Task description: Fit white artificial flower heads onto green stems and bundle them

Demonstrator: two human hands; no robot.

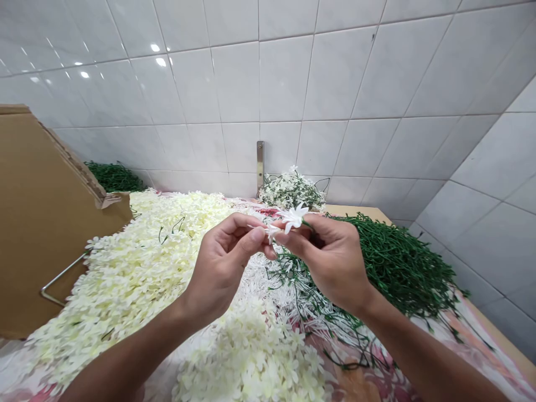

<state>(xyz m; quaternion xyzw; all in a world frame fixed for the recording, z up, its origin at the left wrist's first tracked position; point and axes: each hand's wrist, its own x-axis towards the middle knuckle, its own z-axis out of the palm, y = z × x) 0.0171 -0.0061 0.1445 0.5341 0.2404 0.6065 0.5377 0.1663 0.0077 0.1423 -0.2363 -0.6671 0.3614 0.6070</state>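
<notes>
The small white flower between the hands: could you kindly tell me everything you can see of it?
The small white flower looks artificial, perhaps plastic or fabric, with narrow pointed petals and a thin pale stem reaching left. It is pinched at the fingertips of the left hand and right hand, above a heap of green stems.

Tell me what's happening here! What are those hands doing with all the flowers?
A person's left hand and right hand are pinching a small white flower between their fingertips. A big heap of cream flowers lies to the left, and a heap of green stems lies to the right. A bunch of white flowers on stems sits by the tiled wall, and a cardboard sheet stands at the far left.
</notes>
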